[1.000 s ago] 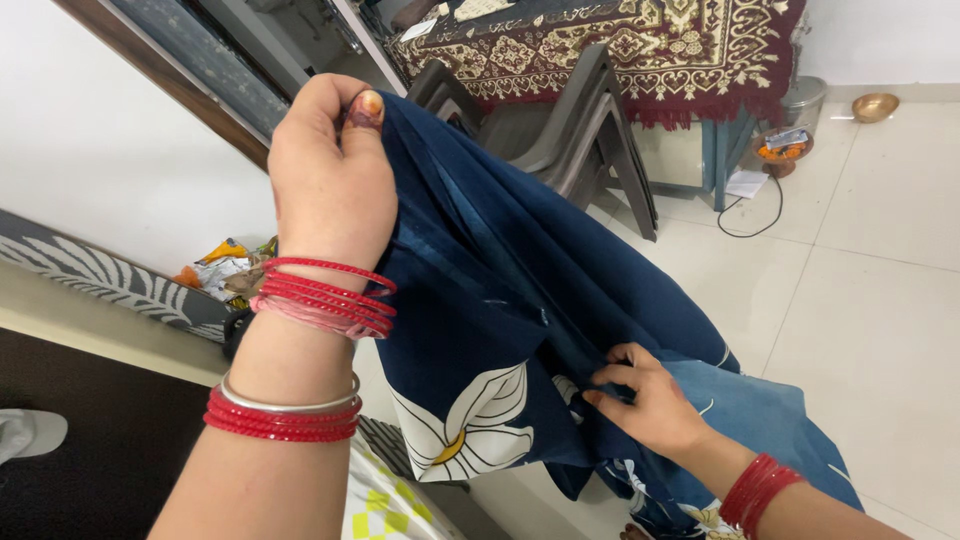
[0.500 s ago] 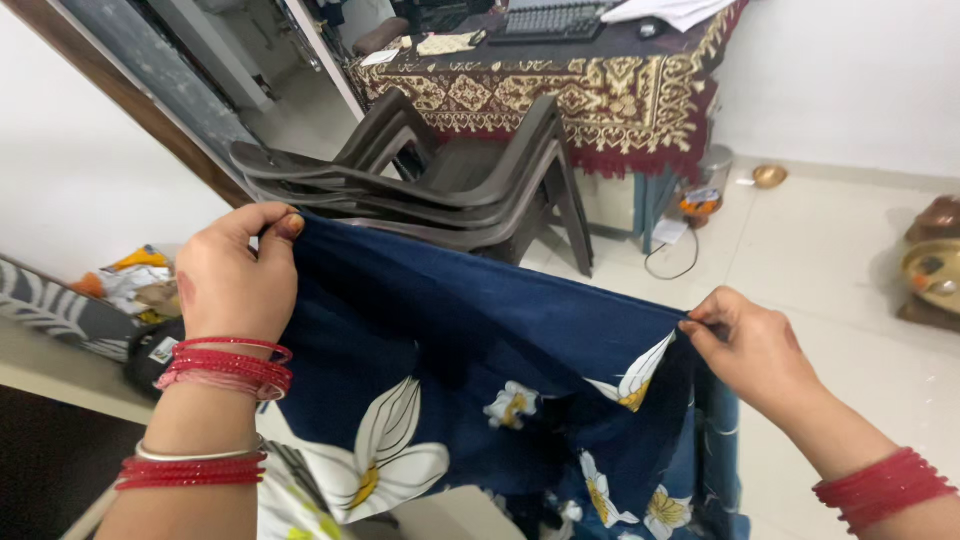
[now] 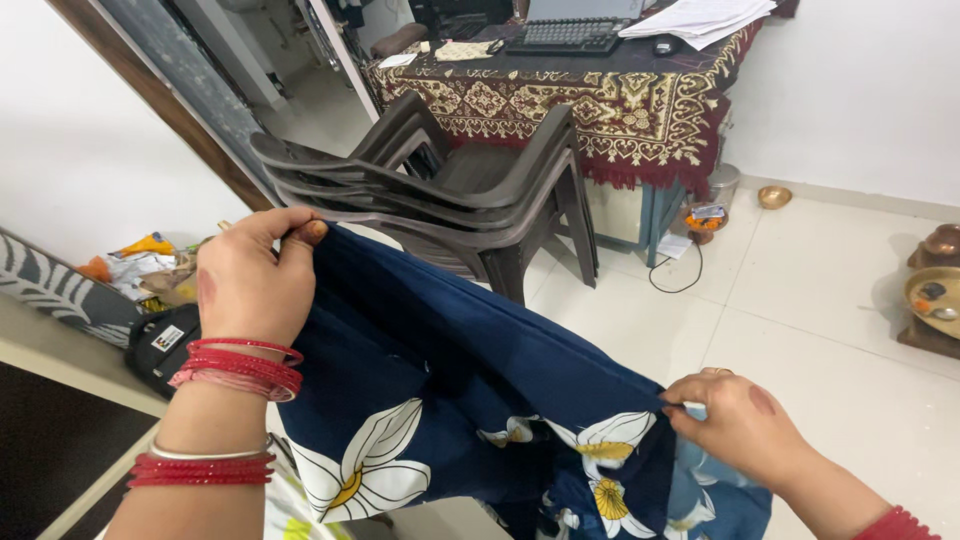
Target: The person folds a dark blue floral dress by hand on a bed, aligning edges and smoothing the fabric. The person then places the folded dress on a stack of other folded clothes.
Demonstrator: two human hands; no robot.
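Head view, the only 1 supplied. The left hand [image 3: 255, 280] is raised at chest height, thumb and fingers pinched tight on the upper edge of a dark blue cloth with white flowers [image 3: 450, 390]. The right hand [image 3: 740, 425] sits lower and to the right, fingers closed in a pinch on the same edge. The cloth spans between the 2 hands on a downward slope from left to right, and its remainder hangs below them, out of frame at the bottom.

Handling assessment: the cloth appears thin, soft and light. It sags and folds freely, so it offers no stiffness of its own. It is judged not fragile. The hemmed edge, as now pinched at 2 well separated points, looks the soundest place to hold; a grip on the loose middle would only bunch it.

Surroundings: a stack of dark plastic chairs [image 3: 450, 195] stands beyond the cloth, near a table under a patterned red-and-gold cover [image 3: 600, 100]. Pale floor tiles [image 3: 820, 290] lie to the right.
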